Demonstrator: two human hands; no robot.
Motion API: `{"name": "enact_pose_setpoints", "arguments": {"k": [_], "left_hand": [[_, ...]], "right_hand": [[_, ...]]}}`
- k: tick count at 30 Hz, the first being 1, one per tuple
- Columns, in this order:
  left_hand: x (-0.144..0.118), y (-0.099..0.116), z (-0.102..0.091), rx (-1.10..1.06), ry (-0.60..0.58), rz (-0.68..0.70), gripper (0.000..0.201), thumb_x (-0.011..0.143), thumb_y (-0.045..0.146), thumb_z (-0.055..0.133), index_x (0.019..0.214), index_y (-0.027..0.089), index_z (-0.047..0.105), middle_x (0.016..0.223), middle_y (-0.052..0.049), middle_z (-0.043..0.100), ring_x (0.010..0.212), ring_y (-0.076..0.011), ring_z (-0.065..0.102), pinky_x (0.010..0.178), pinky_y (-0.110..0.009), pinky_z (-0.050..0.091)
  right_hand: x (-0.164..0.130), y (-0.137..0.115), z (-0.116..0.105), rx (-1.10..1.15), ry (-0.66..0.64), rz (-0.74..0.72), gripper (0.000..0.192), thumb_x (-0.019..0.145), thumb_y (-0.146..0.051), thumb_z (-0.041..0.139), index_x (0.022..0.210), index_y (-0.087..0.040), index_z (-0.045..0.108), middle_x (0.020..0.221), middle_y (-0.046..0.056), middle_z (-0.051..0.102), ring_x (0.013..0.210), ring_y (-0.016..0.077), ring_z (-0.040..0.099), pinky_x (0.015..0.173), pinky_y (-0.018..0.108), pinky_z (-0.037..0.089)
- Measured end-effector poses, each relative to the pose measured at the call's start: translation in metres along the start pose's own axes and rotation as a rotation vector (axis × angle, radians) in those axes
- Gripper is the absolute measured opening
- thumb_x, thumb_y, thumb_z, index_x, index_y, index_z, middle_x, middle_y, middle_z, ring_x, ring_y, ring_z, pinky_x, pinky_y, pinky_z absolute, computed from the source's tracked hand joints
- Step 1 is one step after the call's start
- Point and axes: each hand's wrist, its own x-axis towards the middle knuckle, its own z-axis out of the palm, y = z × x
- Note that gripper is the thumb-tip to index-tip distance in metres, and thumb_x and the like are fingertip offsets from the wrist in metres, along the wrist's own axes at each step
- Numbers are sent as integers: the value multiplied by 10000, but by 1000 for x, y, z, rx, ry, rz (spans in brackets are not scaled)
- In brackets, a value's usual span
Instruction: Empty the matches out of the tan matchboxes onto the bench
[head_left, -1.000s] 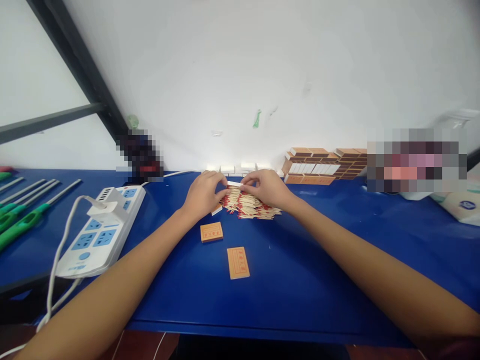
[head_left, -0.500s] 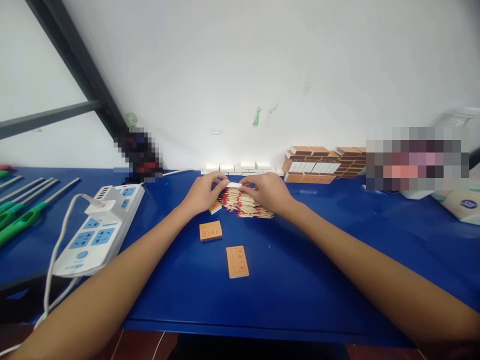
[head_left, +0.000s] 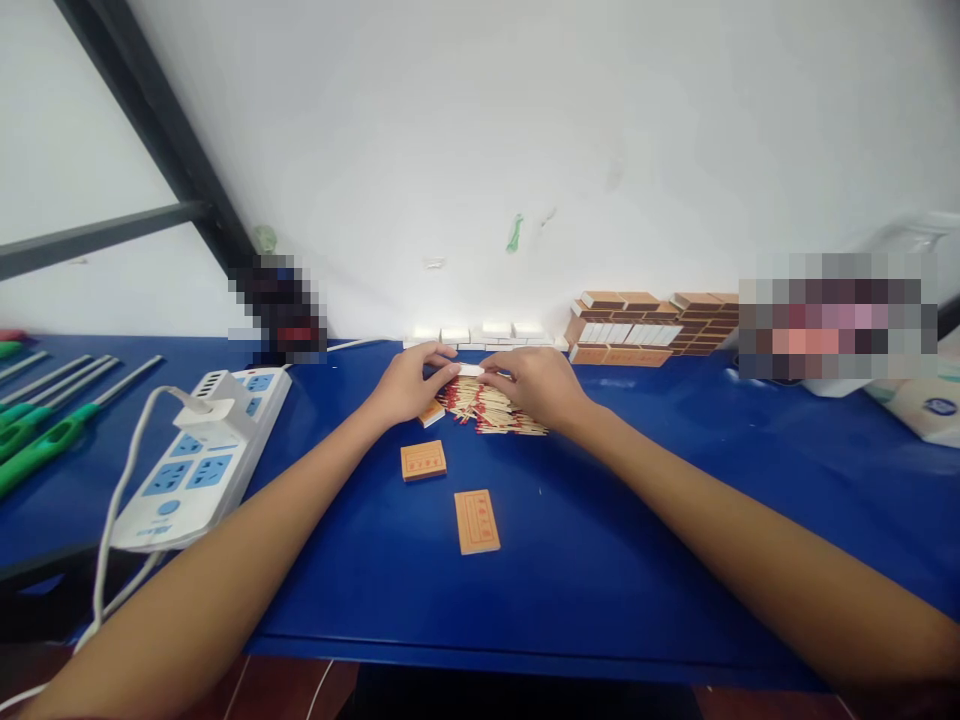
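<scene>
A small white matchbox tray (head_left: 470, 370) is pinched at its two ends between my hands, just behind a heap of matches (head_left: 495, 408). My left hand (head_left: 411, 385) is closed on the tray's left end, thumb toward me. On its right end my right hand (head_left: 536, 385) is closed, above the matches' right side. An orange matchbox (head_left: 431, 413) lies partly under my left hand. Nearer me, another matchbox (head_left: 424, 460) and a third matchbox (head_left: 477, 521) lie flat on the blue table. The tray's inside is hidden from view.
White matchbox trays (head_left: 480, 335) line the wall at the back. Stacked matchboxes (head_left: 645, 325) stand to their right. A white power strip (head_left: 202, 470) with a plugged-in charger and cable lies left, beside green-handled lighters (head_left: 56, 430). A white package (head_left: 922, 400) sits far right.
Both hands stay in nearly the same place. The white tray has tilted slightly and sits more level between my fingers. The whole view has shifted very slightly.
</scene>
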Motion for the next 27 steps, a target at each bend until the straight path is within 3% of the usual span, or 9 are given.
{"name": "enact_pose_setpoints", "arguments": {"k": [16,27], "left_hand": [[-1,5,-1,-18,31,21,207,944,321,653,1111,207,696,1115,-81,771,1035,-216,726,930,-394,548],[1,11,-3,-31,100,111,367,1001,491,537,1016,193,750,974,-51,778,888,-205,693,824,-330,503]], "right_hand": [[-1,3,5,-28,58,-70,214,1012,-341,598,1079,-239,773,1046,63,801,928,238,722,746,323,460],[0,5,10,130,246,-64,226,1001,-329,585,1104,-180,720,932,71,772,729,186,663,674,308,439]]}}
